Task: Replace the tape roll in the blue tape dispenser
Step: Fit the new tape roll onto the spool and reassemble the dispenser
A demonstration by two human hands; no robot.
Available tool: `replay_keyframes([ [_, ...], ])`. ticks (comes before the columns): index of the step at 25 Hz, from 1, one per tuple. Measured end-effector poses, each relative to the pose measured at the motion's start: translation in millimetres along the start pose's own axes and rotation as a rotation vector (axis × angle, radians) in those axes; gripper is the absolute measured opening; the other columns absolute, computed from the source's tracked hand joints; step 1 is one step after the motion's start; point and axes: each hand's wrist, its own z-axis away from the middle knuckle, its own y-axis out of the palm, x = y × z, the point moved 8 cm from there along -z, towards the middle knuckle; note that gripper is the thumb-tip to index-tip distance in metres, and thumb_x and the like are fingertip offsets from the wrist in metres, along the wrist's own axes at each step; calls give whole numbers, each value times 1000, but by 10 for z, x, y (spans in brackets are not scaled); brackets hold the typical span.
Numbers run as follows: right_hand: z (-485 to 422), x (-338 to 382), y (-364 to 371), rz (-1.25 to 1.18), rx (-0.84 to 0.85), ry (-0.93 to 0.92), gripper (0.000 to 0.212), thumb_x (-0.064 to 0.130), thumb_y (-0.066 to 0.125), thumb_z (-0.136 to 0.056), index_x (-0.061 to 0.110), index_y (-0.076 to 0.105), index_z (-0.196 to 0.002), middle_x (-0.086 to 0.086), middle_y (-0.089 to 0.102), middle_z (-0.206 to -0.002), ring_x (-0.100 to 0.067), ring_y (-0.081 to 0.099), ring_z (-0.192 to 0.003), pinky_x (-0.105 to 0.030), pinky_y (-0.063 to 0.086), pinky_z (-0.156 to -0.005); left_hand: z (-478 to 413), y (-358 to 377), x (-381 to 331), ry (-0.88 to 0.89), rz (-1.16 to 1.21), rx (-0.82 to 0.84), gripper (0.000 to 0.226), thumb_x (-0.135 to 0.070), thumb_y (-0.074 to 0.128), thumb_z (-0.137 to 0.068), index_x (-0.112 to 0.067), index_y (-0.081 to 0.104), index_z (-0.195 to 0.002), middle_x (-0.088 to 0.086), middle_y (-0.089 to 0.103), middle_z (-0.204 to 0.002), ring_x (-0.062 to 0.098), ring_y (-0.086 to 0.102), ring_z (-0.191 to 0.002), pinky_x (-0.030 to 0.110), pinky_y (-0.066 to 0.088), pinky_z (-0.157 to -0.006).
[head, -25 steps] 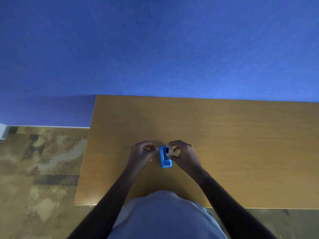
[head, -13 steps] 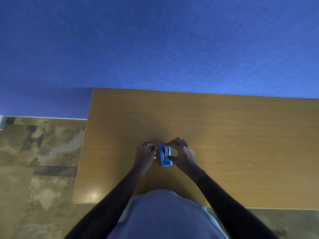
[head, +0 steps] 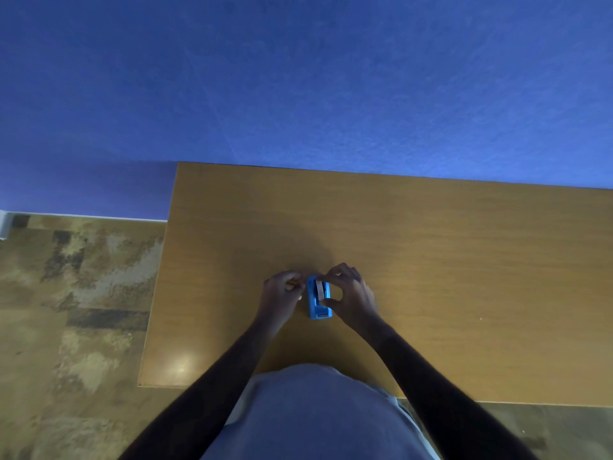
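The blue tape dispenser [head: 317, 308] stands on the wooden table [head: 431, 260], its cutter end toward me. A pale tape roll [head: 320, 288] sits in its slot. My right hand [head: 353, 295] pinches the roll from the right, fingertips on its far top and thumb low against the dispenser's side. Just left of the dispenser, my left hand [head: 281, 293] is curled shut around a small tan piece [head: 293, 283], most of which the fingers hide.
The table's left edge [head: 156, 293] drops to patterned carpet [head: 73, 293]. A blue wall [head: 298, 78] rises behind the far edge. My torso in a grey shirt [head: 315, 416] covers the near edge.
The roll, held in my right hand beside the dispenser a second ago, now sits inside it. Both hands have closed in on the dispenser. The camera has tilted slightly.
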Motion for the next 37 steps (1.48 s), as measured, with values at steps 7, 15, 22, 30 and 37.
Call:
replay_keyframes([
  [7, -9, -37, 81, -19, 14, 24, 52, 16, 92, -79, 26, 77, -127, 3, 65, -125, -23, 64, -113, -42, 60, -71, 18, 42, -1, 27, 4, 24, 25, -1, 74, -95, 0, 77, -120, 5, 77, -96, 12, 76, -84, 49, 69, -84],
  [15, 45, -60, 169, -75, 0, 41, 52, 11, 87, -81, 24, 72, -129, 0, 64, -125, -27, 67, -115, -49, 62, -75, 18, 105, -16, 106, -36, 41, 27, -8, 79, -92, -7, 80, -119, 6, 83, -99, 16, 80, -86, 50, 68, -83],
  [22, 264, -97, 166, -280, -75, 226, 68, 14, 90, -76, 29, 63, -136, 0, 64, -123, -25, 70, -98, -45, 60, -76, 15, 140, -11, 127, -78, 22, 38, 5, 76, -85, -10, 79, -119, 8, 82, -106, 23, 80, -95, 46, 66, -89],
  [30, 652, -359, 643, -759, -92, 757, 17, 11, 77, -82, 25, 68, -81, -8, 77, -88, -27, 66, -75, -41, 48, -66, 199, 309, -69, 356, -315, 83, 55, -11, 59, -85, -15, 68, -139, 8, 65, -141, 29, 61, -131, 49, 51, -112],
  [37, 584, -330, 580, -753, -116, 738, 13, 13, 68, -89, 20, 74, -80, -4, 74, -76, -24, 64, -71, -36, 46, -62, 215, 321, -32, 442, -349, 61, 39, -24, 70, -90, -13, 73, -127, 12, 66, -136, 35, 65, -123, 51, 54, -105],
])
